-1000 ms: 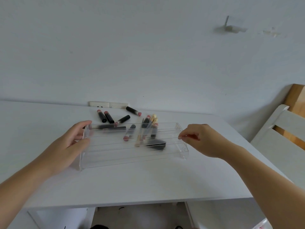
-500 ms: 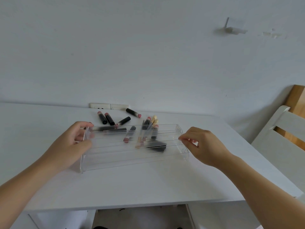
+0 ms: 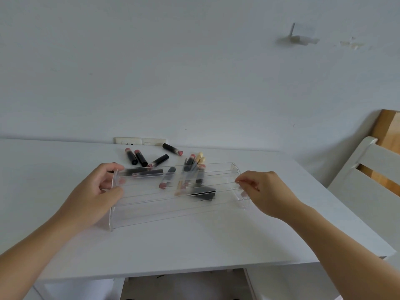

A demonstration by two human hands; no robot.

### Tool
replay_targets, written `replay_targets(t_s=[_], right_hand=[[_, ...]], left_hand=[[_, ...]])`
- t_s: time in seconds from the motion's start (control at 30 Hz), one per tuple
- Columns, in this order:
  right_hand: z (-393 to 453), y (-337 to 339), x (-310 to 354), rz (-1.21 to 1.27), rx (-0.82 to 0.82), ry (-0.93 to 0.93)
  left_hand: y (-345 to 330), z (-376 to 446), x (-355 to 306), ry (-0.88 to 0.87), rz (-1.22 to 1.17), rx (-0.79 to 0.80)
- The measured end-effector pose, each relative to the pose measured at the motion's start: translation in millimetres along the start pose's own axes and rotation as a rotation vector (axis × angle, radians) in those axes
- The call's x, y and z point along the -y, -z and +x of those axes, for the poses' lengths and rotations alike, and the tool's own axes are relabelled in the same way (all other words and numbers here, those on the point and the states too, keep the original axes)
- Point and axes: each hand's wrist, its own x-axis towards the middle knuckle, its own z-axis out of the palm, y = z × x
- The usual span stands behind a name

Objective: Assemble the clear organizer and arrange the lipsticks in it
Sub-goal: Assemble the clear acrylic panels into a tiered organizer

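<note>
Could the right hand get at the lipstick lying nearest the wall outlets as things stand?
Probably not straight away: the right hand grips the clear organizer's right end, and the organizer stands between it and that lipstick. Once it lets go, reaching over looks open.

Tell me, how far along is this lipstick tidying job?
Early on. The clear organizer looks put together as a tiered rack standing on the white table. Right now the left hand grips its left end and the right hand pinches its right end. The whole arranging step is left: the lipsticks lie loose on the table behind it, none visibly in a tier.
</note>
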Motion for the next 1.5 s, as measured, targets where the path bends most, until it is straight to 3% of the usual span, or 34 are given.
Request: replay_targets(t_s=[0.53, 0.97, 1.17, 1.3, 1.5], right_hand=[[-5, -2, -4, -0.043, -0.038, 0.050], [3, 18, 7, -0.025, 0.154, -0.043], [6, 14, 7, 0.239, 0.105, -0.231], [11, 15, 11, 0.352, 0.166, -0.369], [15, 15, 16, 0.398, 0.215, -0.452]], left_hand=[[1, 1, 12, -0.042, -0.003, -0.003], [-1, -1, 7, -0.074, -0.010, -0.031], [-1, -3, 4, -0.084, -0.019, -0.016], [0, -3, 6, -0.080, -0.012, -0.019], [1, -3, 7, -0.094, 0.035, -0.027]])
